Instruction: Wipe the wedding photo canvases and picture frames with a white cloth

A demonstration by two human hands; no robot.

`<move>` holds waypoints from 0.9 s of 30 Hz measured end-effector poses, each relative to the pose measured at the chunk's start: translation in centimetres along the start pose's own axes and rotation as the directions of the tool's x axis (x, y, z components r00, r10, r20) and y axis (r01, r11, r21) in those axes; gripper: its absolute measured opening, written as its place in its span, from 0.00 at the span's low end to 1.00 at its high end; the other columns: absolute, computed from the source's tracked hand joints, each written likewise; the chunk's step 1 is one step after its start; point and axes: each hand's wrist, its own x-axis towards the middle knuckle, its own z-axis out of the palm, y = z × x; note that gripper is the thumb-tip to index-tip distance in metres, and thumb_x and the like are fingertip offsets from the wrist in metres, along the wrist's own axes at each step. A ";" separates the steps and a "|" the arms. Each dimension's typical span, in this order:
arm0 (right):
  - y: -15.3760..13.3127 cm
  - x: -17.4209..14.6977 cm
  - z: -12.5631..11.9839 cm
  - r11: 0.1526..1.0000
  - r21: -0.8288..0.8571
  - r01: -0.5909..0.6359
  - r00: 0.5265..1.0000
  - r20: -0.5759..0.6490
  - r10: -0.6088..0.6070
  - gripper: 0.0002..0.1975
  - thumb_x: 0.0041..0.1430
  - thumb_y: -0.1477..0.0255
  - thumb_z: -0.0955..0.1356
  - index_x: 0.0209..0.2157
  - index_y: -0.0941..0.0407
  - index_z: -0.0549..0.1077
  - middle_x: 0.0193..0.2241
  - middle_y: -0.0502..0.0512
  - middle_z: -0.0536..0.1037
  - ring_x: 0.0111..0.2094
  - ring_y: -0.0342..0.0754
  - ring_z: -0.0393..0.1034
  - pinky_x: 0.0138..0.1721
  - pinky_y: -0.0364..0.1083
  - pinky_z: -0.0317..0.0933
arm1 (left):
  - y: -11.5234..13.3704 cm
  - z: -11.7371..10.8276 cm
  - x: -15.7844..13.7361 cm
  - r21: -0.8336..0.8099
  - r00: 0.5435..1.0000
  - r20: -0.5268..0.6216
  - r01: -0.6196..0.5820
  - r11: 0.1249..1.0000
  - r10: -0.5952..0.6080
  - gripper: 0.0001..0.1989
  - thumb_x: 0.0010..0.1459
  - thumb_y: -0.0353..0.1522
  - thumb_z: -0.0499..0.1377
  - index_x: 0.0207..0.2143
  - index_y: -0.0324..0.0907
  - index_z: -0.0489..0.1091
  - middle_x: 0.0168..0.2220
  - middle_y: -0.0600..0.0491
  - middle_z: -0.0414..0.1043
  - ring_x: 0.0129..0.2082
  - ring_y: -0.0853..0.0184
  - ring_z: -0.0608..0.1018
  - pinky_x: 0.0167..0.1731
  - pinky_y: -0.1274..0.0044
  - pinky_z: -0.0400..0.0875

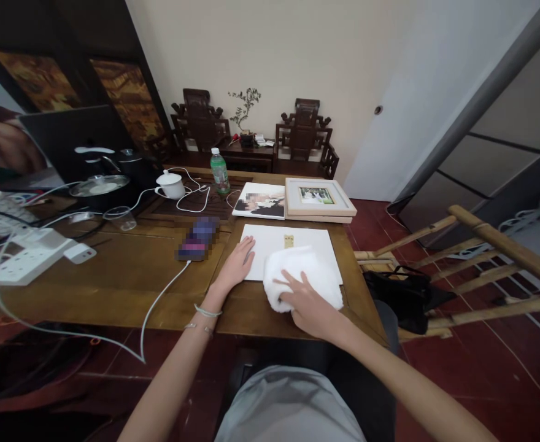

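A flat white rectangular board (265,238), perhaps an album cover, lies on the wooden table with a small gold emblem (289,240) near its top middle. My left hand (237,263) rests on the board's left edge, fingers stretched out, holding nothing. With my right hand (305,302) I grip a folded white towel (318,270) and press it onto the board's lower right part. The towel hides that corner and hangs over the near edge onto the table. My right thumb is tucked against the towel.
Behind the board lie a photo album (261,201) and framed pictures (320,193). To the left are a phone (199,238) on a white cable, a green-labelled bottle (219,172), a lidded cup (170,184), a plastic cup (120,217) and a power strip (28,258). A bamboo chair (495,245) stands right.
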 end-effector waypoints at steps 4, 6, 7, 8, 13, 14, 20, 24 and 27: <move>1.0 0.4 -0.7 1.000 0.009 -0.010 1.000 0.007 0.010 0.25 0.43 0.87 0.58 0.42 0.58 0.70 0.55 0.67 0.67 0.63 0.54 0.49 0.60 0.64 0.43 | 0.0 0.0 0.0 0.006 1.000 0.004 0.002 1.000 -0.002 0.23 0.62 0.35 0.45 0.56 0.35 0.62 0.60 0.41 0.59 0.62 0.58 0.59 0.61 0.61 0.52; 2.9 2.2 -1.0 1.000 0.005 -0.020 1.000 -0.010 0.020 0.24 0.44 0.87 0.58 0.43 0.58 0.70 0.53 0.67 0.69 0.62 0.54 0.50 0.59 0.64 0.43 | -0.1 0.0 0.0 0.000 1.000 0.004 0.005 1.000 -0.005 0.23 0.62 0.36 0.45 0.56 0.35 0.63 0.60 0.41 0.59 0.62 0.58 0.59 0.61 0.60 0.52; 3.9 3.3 -1.2 1.000 -0.001 -0.025 0.999 -0.023 0.025 0.24 0.44 0.86 0.57 0.43 0.58 0.70 0.53 0.67 0.70 0.62 0.55 0.50 0.59 0.64 0.43 | -0.1 0.0 0.0 -0.007 1.000 0.003 0.005 1.000 -0.005 0.23 0.62 0.36 0.45 0.56 0.35 0.63 0.60 0.41 0.59 0.62 0.58 0.59 0.61 0.60 0.52; 5.0 4.6 -1.5 0.999 -0.009 -0.034 0.999 -0.042 0.034 0.24 0.45 0.86 0.57 0.42 0.58 0.70 0.52 0.66 0.70 0.62 0.55 0.51 0.58 0.65 0.44 | -0.2 0.0 0.0 -0.017 1.000 0.001 0.006 1.000 -0.006 0.23 0.62 0.36 0.45 0.56 0.36 0.63 0.60 0.41 0.59 0.62 0.58 0.59 0.61 0.60 0.51; 8.3 10.0 -2.4 0.988 -0.059 -0.146 0.984 -0.110 0.138 0.24 0.45 0.86 0.57 0.43 0.59 0.70 0.49 0.65 0.72 0.56 0.58 0.61 0.55 0.63 0.49 | -0.4 0.0 0.1 -0.030 1.000 0.006 -0.001 1.000 0.001 0.23 0.62 0.37 0.46 0.56 0.38 0.63 0.60 0.43 0.60 0.62 0.59 0.59 0.61 0.60 0.52; 8.4 10.5 -2.4 0.983 -0.078 -0.164 0.981 -0.115 0.155 0.24 0.45 0.86 0.57 0.44 0.59 0.70 0.49 0.66 0.72 0.56 0.58 0.60 0.55 0.64 0.49 | -0.4 0.0 0.1 -0.027 1.000 0.007 -0.003 1.000 0.003 0.23 0.62 0.37 0.46 0.56 0.37 0.63 0.60 0.42 0.60 0.62 0.59 0.59 0.61 0.60 0.52; 5.7 8.1 -0.5 0.973 -0.201 -0.113 0.990 -0.109 0.092 0.24 0.48 0.86 0.58 0.47 0.61 0.68 0.56 0.71 0.64 0.62 0.58 0.49 0.58 0.67 0.40 | -0.5 0.1 0.0 -0.019 1.000 0.008 -0.006 1.000 0.007 0.24 0.63 0.37 0.45 0.56 0.34 0.63 0.60 0.40 0.59 0.63 0.58 0.59 0.61 0.61 0.52; 2.0 3.3 0.4 0.985 -0.170 -0.016 0.998 -0.062 0.006 0.24 0.47 0.87 0.57 0.45 0.60 0.70 0.58 0.67 0.63 0.63 0.56 0.47 0.60 0.66 0.38 | -0.4 0.2 0.0 -0.017 1.000 -0.009 0.002 1.000 -0.002 0.23 0.62 0.35 0.44 0.56 0.37 0.63 0.61 0.43 0.59 0.63 0.59 0.59 0.61 0.61 0.52; 0.0 0.8 0.3 0.991 -0.127 0.048 0.999 -0.009 -0.050 0.24 0.46 0.86 0.58 0.44 0.57 0.70 0.58 0.65 0.64 0.63 0.55 0.48 0.60 0.66 0.39 | -0.2 0.2 0.0 -0.018 1.000 -0.015 0.001 1.000 -0.001 0.23 0.62 0.34 0.44 0.56 0.37 0.63 0.60 0.44 0.60 0.62 0.60 0.59 0.61 0.61 0.52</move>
